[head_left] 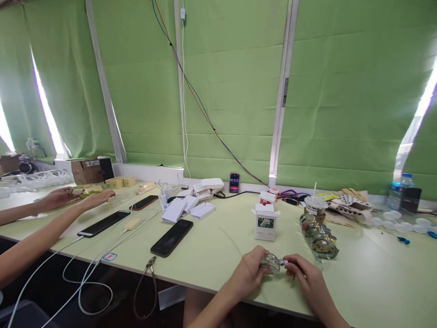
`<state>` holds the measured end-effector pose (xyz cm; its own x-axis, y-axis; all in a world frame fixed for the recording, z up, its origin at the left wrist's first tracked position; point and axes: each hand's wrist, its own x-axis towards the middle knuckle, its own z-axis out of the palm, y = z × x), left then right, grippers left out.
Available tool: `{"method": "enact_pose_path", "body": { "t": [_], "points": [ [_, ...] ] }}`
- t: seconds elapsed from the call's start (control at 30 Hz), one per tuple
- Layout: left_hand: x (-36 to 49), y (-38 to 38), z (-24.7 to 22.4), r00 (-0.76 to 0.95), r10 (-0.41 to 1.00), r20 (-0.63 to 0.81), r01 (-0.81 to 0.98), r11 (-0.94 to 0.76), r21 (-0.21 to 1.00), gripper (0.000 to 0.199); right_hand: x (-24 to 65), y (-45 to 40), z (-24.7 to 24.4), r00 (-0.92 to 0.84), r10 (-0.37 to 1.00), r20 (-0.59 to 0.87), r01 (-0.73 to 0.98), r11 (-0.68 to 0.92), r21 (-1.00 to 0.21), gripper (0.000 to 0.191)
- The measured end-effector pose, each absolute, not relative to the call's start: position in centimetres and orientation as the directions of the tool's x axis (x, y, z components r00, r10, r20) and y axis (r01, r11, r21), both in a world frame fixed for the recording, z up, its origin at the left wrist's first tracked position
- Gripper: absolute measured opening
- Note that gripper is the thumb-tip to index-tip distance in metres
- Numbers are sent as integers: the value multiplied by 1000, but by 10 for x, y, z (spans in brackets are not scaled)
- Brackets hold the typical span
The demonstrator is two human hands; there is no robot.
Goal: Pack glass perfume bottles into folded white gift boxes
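Near the table's front edge, my left hand (251, 271) is wrapped round a clear glass bottle (271, 263) that lies on its side, neck to the right. My right hand (303, 273) pinches the end of the bottle's silver neck (283, 262) between thumb and fingers; whether it holds a separate cap I cannot make out. Just beyond my hands stands a small white box (265, 233) with a flower picture, its top flaps up. A row of similar glass bottles (317, 239) lies to the right, beyond my right hand.
Phones (171, 238) and white cables (89, 269) lie to the left, with folded white boxes (182, 207) behind. A co-worker's hands (97, 200) work at far left. A lidded plastic cup (314, 206) and cardboard trays (351, 209) stand at the back right.
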<state>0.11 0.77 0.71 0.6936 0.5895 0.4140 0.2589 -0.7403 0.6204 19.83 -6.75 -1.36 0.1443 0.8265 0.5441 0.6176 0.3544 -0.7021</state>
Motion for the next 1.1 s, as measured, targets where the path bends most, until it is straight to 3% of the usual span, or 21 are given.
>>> {"method": "enact_pose_path", "body": {
  "t": [0.13,0.3,0.47,0.53,0.6,0.67,0.73,0.8,0.9,1.1],
  "points": [
    [1,7,8,700,588,405,287,-751,594,31,197,-65,-15,141,852,505,628,318,-711,33],
    [0,3,10,696,612,375,301,-723,622,29,206,-68,-2,163,802,575,745,282,-604,36],
    [2,5,10,643,684,345,322,-650,688,31,250,-71,-6,312,737,599,932,-116,-342,34],
    [3,6,10,618,704,350,320,-632,706,30,264,-70,-16,290,771,566,951,-164,-263,27],
    [3,7,10,601,717,353,312,-617,722,29,268,-67,-23,251,808,533,944,-83,-319,22],
    [3,7,11,598,720,351,300,-608,735,28,258,-64,-22,278,801,530,871,23,-491,20],
    [2,6,12,612,710,349,286,-610,739,28,238,-63,-16,345,786,513,703,146,-696,25],
    [2,5,13,635,692,343,282,-622,731,28,216,-64,-9,391,761,517,504,294,-812,28],
    [0,3,14,663,674,326,298,-637,710,28,194,-67,-4,391,744,542,421,379,-824,30],
    [0,3,14,685,649,330,271,-648,712,27,191,-67,-11,214,715,665,619,427,-659,26]
  ]
}}
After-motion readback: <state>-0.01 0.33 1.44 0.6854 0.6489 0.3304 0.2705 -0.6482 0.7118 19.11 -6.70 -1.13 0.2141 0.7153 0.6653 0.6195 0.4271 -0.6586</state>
